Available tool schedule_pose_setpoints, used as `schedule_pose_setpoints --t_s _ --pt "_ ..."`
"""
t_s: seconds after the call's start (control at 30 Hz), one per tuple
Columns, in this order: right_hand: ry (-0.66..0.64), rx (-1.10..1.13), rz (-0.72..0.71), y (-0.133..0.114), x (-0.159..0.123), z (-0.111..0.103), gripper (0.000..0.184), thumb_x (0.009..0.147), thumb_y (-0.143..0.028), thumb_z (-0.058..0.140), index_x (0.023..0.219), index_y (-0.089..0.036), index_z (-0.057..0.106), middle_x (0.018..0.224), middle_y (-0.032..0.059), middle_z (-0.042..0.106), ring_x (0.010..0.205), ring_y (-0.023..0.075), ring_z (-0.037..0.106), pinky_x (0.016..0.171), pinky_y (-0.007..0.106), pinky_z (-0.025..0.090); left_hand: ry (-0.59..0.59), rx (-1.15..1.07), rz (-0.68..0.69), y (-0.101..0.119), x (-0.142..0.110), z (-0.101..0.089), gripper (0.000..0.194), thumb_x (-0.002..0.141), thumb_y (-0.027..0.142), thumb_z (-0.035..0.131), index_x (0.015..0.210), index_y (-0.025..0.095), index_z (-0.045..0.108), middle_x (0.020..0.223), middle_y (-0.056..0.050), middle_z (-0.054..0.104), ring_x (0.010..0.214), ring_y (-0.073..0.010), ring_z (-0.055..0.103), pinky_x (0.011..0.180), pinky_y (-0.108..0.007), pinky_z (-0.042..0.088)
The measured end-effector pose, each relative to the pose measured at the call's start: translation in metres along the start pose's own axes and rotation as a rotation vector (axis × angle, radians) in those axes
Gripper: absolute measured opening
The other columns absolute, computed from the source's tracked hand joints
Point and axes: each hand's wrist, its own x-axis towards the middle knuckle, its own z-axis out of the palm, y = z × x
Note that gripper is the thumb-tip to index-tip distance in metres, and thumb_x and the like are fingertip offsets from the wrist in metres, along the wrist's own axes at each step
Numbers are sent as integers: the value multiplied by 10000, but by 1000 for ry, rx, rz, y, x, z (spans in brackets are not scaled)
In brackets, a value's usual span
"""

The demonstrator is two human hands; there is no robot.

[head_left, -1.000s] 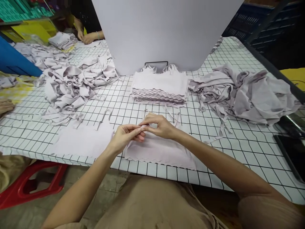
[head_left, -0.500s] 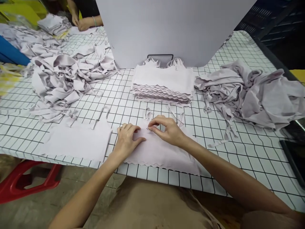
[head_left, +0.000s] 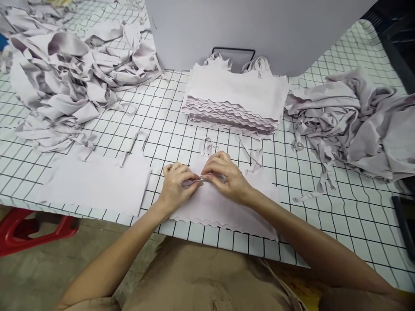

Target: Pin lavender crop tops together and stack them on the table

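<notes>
A pale pinkish strappy top lies flat in front of me, its wavy hem towards me and its thin straps pointing away. My left hand pinches the garment's upper edge between thumb and fingers. Right beside it, my right hand is closed in a pinch on the same edge, so the fingertips nearly meet. What exactly lies between the fingertips is too small to tell. To the left, a second strappy top is spread flat with its straps upward.
Behind my hands stands a neat stack of folded tops before a large grey panel. Crumpled garments form a heap at left and another heap at right. A red stool is below the grid-patterned table.
My left hand has moved right and closed from an open curve into a pinch on the garment's edge. My right hand stays pinched nearby. The view has tipped downward.
</notes>
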Motion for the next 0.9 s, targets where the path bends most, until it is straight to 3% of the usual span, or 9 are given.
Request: schedule_pose_setpoints --t_s 0.33,0.9 --pt "-41 -68 -57 4 -3 6 143 938 -168 586 836 -222 670 818 33 683 979 239 516 900 459 351 17 21 44 0 -1 2 70 829 232 752 778 222 705 754 20 681 845 -188 573 887 -394 309" --pt "26 30 -52 5 -5 8 116 930 -186 633 830 -210 687 794 30 680 964 225 508 916 449 357 26 29 68 1 -2 1 77 840 195 723 775 224 693 742 29 672 844 -179 586 883 -396 312"
